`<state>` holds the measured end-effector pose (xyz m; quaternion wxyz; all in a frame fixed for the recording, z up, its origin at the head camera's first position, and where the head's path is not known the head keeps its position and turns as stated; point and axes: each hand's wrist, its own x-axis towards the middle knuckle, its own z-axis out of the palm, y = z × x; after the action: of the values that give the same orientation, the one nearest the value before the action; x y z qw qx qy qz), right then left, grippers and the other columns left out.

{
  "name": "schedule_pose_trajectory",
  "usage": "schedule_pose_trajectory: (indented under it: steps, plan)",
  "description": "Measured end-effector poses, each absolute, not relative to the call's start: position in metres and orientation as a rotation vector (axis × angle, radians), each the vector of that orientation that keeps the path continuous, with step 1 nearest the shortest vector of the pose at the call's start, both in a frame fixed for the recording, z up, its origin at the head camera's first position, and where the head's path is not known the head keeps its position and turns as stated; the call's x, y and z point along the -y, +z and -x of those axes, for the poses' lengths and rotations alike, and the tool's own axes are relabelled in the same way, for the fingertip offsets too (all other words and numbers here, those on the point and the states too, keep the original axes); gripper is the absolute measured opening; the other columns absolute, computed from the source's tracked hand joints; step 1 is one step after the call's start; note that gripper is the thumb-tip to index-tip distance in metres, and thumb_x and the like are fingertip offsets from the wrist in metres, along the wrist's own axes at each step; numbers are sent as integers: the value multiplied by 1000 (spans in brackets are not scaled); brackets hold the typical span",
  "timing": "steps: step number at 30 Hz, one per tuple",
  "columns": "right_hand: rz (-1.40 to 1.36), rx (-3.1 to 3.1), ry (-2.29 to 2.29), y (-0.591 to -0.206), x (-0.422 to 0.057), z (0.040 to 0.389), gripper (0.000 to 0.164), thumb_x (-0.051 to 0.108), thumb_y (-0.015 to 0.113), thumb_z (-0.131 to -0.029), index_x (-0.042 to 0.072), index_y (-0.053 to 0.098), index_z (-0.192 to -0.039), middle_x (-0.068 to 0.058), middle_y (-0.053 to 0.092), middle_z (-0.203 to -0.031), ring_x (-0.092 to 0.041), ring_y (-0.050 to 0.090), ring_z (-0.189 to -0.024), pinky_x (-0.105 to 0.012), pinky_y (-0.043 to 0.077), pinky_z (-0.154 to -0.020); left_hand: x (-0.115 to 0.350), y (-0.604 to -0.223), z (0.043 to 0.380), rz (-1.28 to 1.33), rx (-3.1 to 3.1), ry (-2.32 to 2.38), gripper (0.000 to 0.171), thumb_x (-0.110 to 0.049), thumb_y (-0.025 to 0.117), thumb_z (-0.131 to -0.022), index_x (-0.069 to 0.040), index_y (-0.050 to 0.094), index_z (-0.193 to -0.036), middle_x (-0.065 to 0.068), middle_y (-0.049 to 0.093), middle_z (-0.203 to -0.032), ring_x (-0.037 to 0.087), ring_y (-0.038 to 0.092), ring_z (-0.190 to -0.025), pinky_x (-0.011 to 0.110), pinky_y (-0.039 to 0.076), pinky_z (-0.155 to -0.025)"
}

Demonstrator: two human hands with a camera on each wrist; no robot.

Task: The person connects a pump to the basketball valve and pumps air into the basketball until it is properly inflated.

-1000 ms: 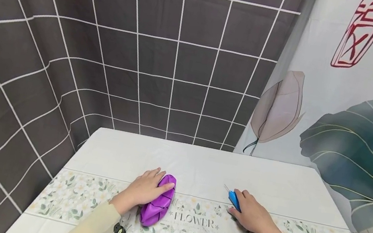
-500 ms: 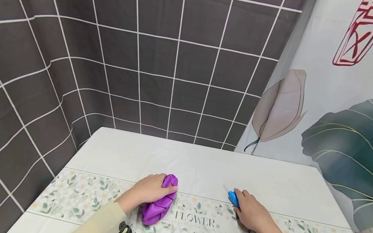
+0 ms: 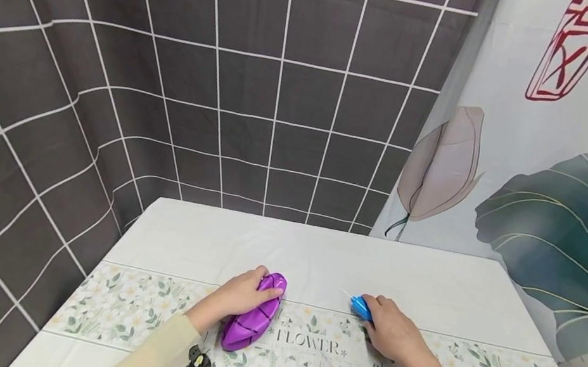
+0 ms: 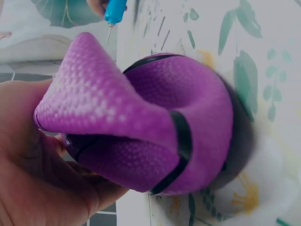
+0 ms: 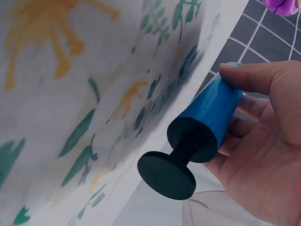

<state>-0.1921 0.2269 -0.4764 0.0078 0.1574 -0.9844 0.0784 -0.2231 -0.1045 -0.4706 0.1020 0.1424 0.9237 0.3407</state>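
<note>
A deflated purple ball [image 3: 250, 325] with black lines is held by my left hand [image 3: 240, 296]. The left wrist view shows its bumpy skin caved in, the thumb and fingers gripping one folded end. To the right, my right hand [image 3: 395, 336] holds a small blue hand pump [image 3: 361, 308] whose thin needle [image 4: 110, 34] points toward the ball side. Seen from the right wrist, the thumb presses the pump's blue barrel [image 5: 211, 110] with fingers behind it, and the black plunger handle [image 5: 167, 175] sticks out at the other end. Needle and ball are apart.
Under both hands lies a white tablecloth [image 3: 317, 258] with a flowered band and printed lettering [image 3: 307, 342]. A dark gridded curtain [image 3: 307, 102] hangs behind the table, and a white curtain with a leaf print [image 3: 580, 235] hangs at the right.
My left fingers have gone from lying over the ball to gripping it, and the ball has shifted slightly right and up. The pump has moved a little left, its needle tilting more sideways.
</note>
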Motion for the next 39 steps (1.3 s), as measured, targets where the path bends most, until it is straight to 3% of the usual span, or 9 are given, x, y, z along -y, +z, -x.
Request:
schedule_pose_trajectory:
  steps: [6,9,16,20,24,31,39]
  plan:
    - [-515,3032,262,-474,-220,191,47,14,70,-95,3,56,-139,-14,66,-114,-33,64,-109,-52,55,-94,107,-469,221,-450,-2583,1229,46,-50,66,-94,-11,50,-112,10,61,-92,21,61,-79,34,55,-64]
    - [-539,3005,278,-471,-217,189,46,12,69,-95,5,57,-139,-13,66,-112,-33,64,-108,-51,55,-94,109,-468,220,-470,-2586,1274,49,-49,69,-93,-12,44,-115,13,66,-98,23,64,-82,36,57,-67]
    - [-584,2937,330,-467,-208,185,47,12,69,-95,6,57,-140,-9,67,-106,-30,67,-99,-49,58,-88,112,-463,218,-527,-2629,1282,64,-49,64,-96,-5,50,-142,18,65,-125,34,64,-113,53,53,-97]
    - [-623,2901,340,-465,-202,181,47,12,71,-94,7,58,-139,-6,66,-103,-25,67,-93,-45,59,-83,114,-457,215,-605,-2642,1295,55,-45,63,-97,-7,56,-136,15,64,-126,33,63,-114,52,54,-96]
    - [-670,2837,349,-461,-196,177,48,11,74,-91,7,60,-137,-3,66,-101,-20,66,-90,-40,59,-80,117,-450,212,-742,-2667,1316,42,-36,67,-97,-11,58,-130,8,65,-120,26,63,-106,43,55,-87]
    - [-719,2730,352,-451,-187,169,53,10,79,-87,8,60,-136,-3,67,-106,-19,67,-95,-38,59,-84,121,-444,208,-976,-2727,1322,31,-25,68,-96,-10,62,-122,6,67,-116,24,65,-106,41,56,-90]
    - [-805,2613,338,-442,-183,161,54,10,81,-86,9,60,-136,1,67,-109,-14,65,-97,-34,59,-85,121,-444,203,-1336,-2843,1264,26,-15,76,-86,-17,66,-110,-5,69,-106,13,58,-101,37,48,-91]
